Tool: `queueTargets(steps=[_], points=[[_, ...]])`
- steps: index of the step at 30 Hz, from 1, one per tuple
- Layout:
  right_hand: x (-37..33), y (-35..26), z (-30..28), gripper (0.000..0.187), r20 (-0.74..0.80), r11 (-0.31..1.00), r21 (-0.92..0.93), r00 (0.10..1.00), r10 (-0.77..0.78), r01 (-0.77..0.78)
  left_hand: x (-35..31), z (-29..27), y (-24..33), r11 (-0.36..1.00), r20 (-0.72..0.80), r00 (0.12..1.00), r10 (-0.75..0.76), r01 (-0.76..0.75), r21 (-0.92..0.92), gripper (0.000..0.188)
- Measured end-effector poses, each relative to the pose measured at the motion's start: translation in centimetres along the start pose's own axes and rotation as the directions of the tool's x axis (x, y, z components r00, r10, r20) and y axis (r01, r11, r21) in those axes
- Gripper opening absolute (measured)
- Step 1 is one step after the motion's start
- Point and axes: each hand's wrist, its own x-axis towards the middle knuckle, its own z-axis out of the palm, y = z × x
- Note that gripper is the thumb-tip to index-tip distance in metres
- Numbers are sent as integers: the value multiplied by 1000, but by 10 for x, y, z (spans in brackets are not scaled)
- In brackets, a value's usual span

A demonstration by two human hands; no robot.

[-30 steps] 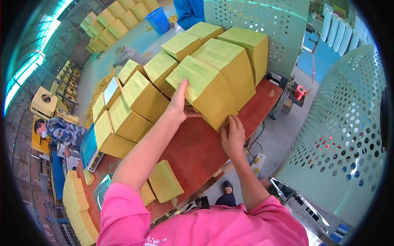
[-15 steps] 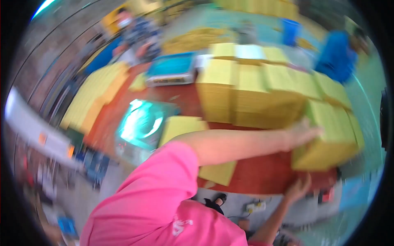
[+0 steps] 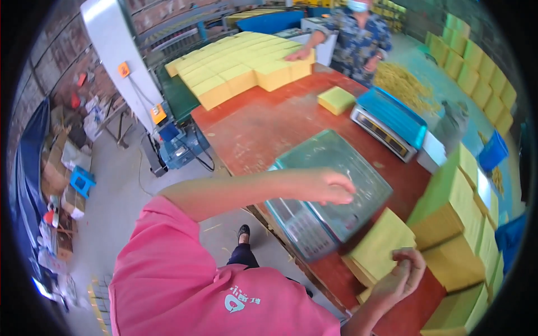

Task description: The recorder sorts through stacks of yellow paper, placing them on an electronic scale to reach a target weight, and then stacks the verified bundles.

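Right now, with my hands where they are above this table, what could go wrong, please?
The left hand is over the scale, which stands close to the near edge of the red table; a bump might push it outward. The right hand is by a small yellow pile, so a brush could shift it. Tall yellow stacks stand nearby and might be knocked.

A flat gray-green weighing scale (image 3: 316, 159), its top scuffed and its keypad panel toward the near side, lies beneath the person's left hand (image 3: 330, 187). Just to its right — partly hidden by the right hand (image 3: 395, 280), contact unclear — a low stack of plain yellow paper (image 3: 381, 241) lies flat, its layered edge showing on the near left side.
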Motion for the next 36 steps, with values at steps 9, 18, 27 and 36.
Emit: queueTargets(steps=[9, 18, 27, 36], points=[[-87, 61, 323, 19, 706, 748, -27, 517, 484, -663, -147, -380, -198, 654, -784, 579, 225, 507, 562, 54], [-118, 109, 476, 20, 776, 570, -163, 251, 578, -806, -158, -605, -308, 329, -766, 543, 343, 694, 640, 62], [-168, 134, 510, 24, 826, 379, -383, -129, 549, -843, -176, -582, -286, 589, -696, 707, 123, 513, 624, 58], [-202, 148, 471, 28, 850, 328, -416, -234, 473, -848, -183, -539, -286, 452, -706, 657, 264, 563, 692, 54]])
